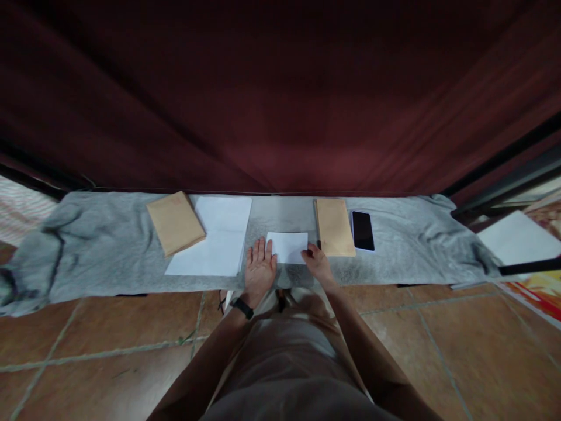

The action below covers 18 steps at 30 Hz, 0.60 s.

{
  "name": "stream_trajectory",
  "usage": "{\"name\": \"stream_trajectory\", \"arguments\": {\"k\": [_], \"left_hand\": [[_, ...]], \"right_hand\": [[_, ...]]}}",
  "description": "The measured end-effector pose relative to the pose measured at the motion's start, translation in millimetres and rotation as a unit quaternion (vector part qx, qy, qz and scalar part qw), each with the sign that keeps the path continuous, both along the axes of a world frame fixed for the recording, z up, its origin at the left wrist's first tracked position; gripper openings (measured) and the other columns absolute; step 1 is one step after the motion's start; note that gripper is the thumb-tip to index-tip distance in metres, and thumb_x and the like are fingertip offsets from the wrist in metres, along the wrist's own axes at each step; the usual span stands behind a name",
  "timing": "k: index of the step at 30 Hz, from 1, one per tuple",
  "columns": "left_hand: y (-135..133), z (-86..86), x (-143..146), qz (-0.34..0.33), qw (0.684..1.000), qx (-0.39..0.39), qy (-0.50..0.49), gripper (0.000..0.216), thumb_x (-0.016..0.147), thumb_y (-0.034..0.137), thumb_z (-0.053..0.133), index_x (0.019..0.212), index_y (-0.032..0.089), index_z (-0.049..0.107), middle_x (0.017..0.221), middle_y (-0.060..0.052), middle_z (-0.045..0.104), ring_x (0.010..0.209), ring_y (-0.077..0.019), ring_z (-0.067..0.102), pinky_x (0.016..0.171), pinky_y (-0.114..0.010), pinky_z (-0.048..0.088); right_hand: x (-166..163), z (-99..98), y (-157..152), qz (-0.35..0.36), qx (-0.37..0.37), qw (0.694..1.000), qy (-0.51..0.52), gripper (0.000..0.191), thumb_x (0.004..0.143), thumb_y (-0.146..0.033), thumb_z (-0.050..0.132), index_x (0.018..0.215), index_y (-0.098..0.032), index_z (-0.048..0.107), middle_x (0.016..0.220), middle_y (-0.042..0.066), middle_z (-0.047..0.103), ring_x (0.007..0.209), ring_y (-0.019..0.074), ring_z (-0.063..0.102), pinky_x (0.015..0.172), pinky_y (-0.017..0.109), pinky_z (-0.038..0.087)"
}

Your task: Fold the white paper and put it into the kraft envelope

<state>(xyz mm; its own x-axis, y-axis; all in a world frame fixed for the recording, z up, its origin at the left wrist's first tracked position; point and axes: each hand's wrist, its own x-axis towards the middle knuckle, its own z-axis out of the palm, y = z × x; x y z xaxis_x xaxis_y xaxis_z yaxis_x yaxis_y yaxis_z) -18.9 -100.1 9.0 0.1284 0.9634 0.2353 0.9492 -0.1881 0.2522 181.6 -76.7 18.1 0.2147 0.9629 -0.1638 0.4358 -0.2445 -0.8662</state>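
Observation:
A small folded white paper (pixel 288 246) lies on a grey cloth-covered surface (pixel 109 257) in front of me. My left hand (pixel 259 268) rests flat, fingers together, touching the paper's left edge. At the paper's lower right corner, my right hand (pixel 318 263) pinches or presses it with the fingertips. On the left wrist I wear a black band.
A stack of white sheets (pixel 217 237) lies left of the paper, with a brown envelope (pixel 175 222) beside it. Right of the paper lie another brown envelope (pixel 335 227) and a black phone (pixel 363 230). A dark red curtain (pixel 280 93) hangs behind. Tiled floor (pixel 87 351) is below.

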Motion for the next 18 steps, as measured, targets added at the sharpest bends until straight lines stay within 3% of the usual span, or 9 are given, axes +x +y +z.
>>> {"name": "stream_trajectory", "arguments": {"k": [6,12,15,18], "left_hand": [[-4.7,4.0,-1.8,-0.029,0.999,0.019,-0.019,0.058,0.106,0.034,0.038,0.158,0.01,0.038,0.165,-0.019,0.036,0.156,-0.0324,0.03,0.126,-0.057,0.026],[-14.8,19.8,13.9,-0.105,0.994,0.021,-0.031,0.071,0.103,0.044,0.047,0.162,0.009,0.027,0.167,-0.02,0.032,0.157,-0.0304,0.027,0.127,-0.051,0.027],[-15.8,31.9,24.2,-0.102,0.993,0.015,-0.055,0.065,0.103,0.032,0.043,0.161,0.008,0.028,0.166,-0.02,0.034,0.156,-0.0287,0.03,0.126,-0.049,0.029],[-11.1,44.3,28.4,-0.076,0.986,-0.005,-0.147,0.057,0.102,0.025,0.039,0.158,0.01,0.037,0.164,-0.019,0.038,0.153,-0.0278,0.035,0.125,-0.048,0.032]], "right_hand": [[-5.6,5.5,-8.1,-0.02,0.021,0.991,0.129,0.026,0.077,-0.049,0.058,0.08,-0.023,0.06,0.072,-0.002,0.063,0.07,0.0173,0.06,0.064,0.028,0.051],[-11.8,34.5,-15.6,-0.058,0.037,0.951,0.301,0.037,0.071,-0.056,0.069,0.091,-0.025,0.063,0.081,0.0,0.067,0.076,0.0203,0.064,0.055,0.028,0.054],[-17.6,52.0,-19.6,-0.021,0.055,0.949,0.308,0.034,0.075,-0.056,0.07,0.093,-0.027,0.065,0.081,-0.001,0.068,0.077,0.02,0.064,0.059,0.029,0.057],[-22.6,64.0,-23.4,0.017,0.056,0.956,0.289,0.032,0.084,-0.056,0.064,0.099,-0.028,0.067,0.092,0.002,0.072,0.084,0.0209,0.067,0.068,0.032,0.06]]}}
